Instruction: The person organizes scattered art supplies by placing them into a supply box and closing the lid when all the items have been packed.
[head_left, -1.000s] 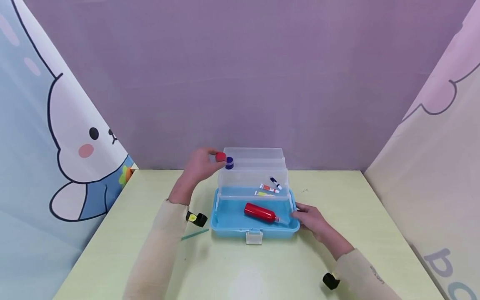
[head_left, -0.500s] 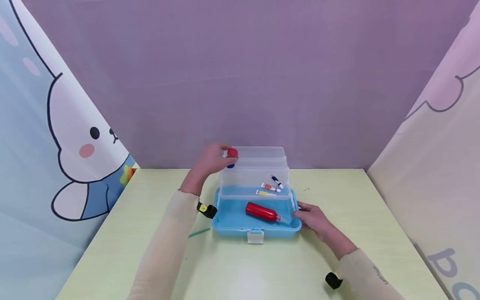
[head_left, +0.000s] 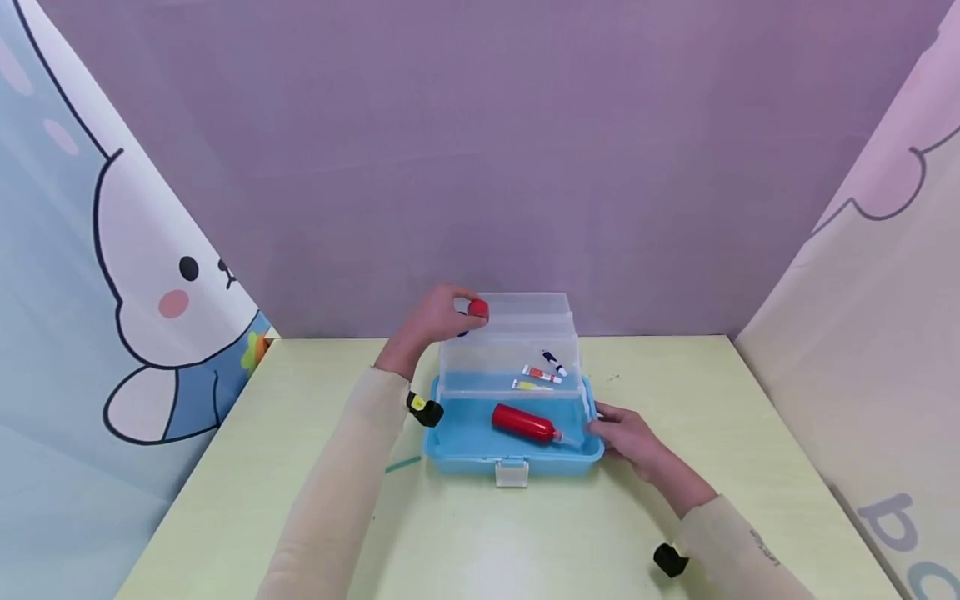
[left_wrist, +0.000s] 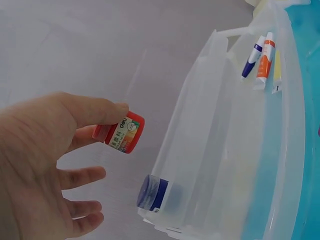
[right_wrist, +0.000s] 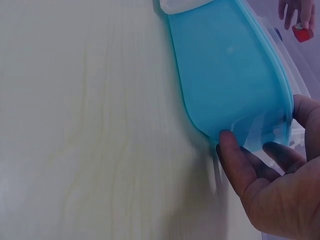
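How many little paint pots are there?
2: a red pot pinched in the left hand, and a blue pot at the left end of the clear trays. Others might be hidden behind the hand.

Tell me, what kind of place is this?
Probably an indoor craft spot, though I can't tell whose. There's a pale table, a cartoon animal on the cloth at the left, and an open blue box with what look like little paint tubes.
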